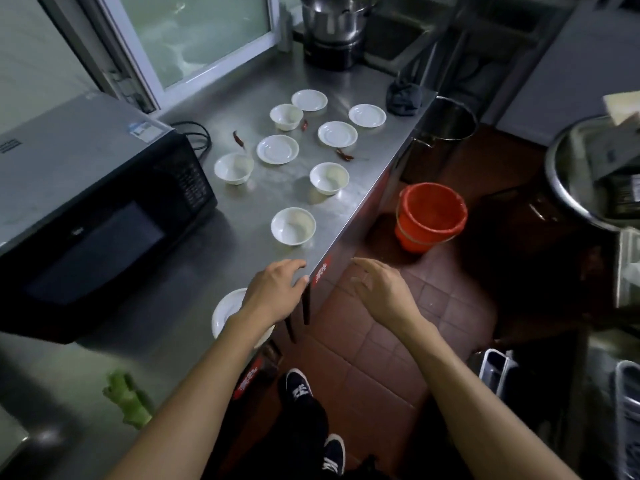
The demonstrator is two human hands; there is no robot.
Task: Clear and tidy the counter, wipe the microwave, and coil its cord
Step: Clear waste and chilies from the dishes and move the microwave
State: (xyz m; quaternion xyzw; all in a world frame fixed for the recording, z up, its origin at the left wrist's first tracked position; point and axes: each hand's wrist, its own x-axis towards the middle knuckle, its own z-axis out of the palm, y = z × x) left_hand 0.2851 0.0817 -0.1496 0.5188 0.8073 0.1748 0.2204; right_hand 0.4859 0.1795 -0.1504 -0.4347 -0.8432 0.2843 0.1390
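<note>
Steel counter (242,237) at the start of clearing: four white bowls, the nearest (293,225) just ahead of the hands, and five saucers, one (227,315) partly hidden under the left wrist, lie scattered among dried chillies (239,138). The microwave (93,202) stands at the left of the counter, its cord (197,135) looped loosely behind it. Left hand (273,289) hovers at the counter edge, fingers relaxed and holding nothing; right hand (377,289) hangs beyond the edge over the floor, fingers loosely spread, also empty. The crockery appears glazed, light, rigid and breakable, likely slick on steel; each bowl is best pinched at the rim or cupped round the wall, each saucer lifted by its edge, then stacked like with like. The cord should bend freely; coil it from the plug end.
</note>
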